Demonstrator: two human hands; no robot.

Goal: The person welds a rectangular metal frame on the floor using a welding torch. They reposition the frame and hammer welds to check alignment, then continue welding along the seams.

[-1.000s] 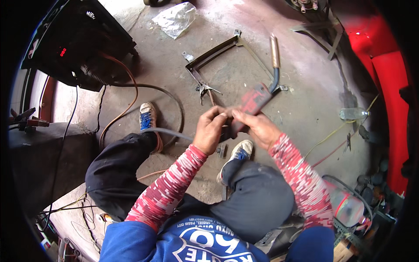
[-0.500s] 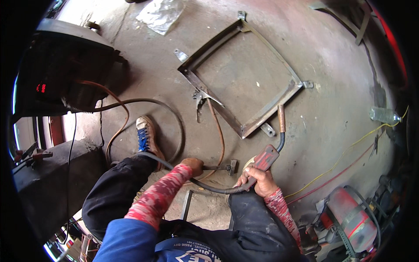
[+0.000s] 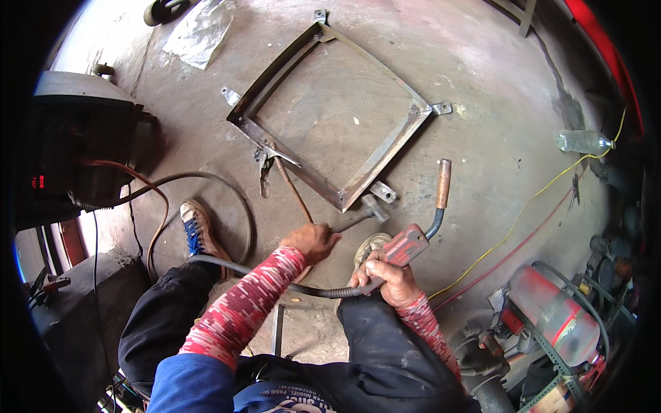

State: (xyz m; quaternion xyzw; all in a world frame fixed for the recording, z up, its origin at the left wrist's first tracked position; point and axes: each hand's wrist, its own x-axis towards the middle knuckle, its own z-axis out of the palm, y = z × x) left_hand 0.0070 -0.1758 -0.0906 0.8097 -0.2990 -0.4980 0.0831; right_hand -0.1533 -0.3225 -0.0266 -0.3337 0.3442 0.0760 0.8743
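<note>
My left hand [image 3: 310,242] is closed around the handle of a hammer [image 3: 374,208]. The hammer's blurred head hangs close to a drilled metal tab [image 3: 383,192] at the near corner of a square steel frame [image 3: 387,153]; whether they touch I cannot tell. My right hand [image 3: 392,279] grips a red MIG welding gun [image 3: 406,245], its copper-coloured nozzle [image 3: 444,182] pointing up and away. The gun's dark cable runs left under my left forearm. An earth clamp [image 3: 265,162] bites the frame's left side, and its brown lead passes behind my left hand.
A dark welding machine [image 3: 82,144] with a red display stands at left. On the floor lie a clear plastic sheet [image 3: 200,34], a plastic bottle [image 3: 582,142], yellow and red lines, and my shoe [image 3: 198,224] beside a looped cable. A red-marked tank [image 3: 561,320] sits at lower right among clutter.
My left hand has carried the hammer forward, from between my knees to the frame's near corner. My view has shifted, so the frame appears farther left. The right hand keeps the welding gun.
</note>
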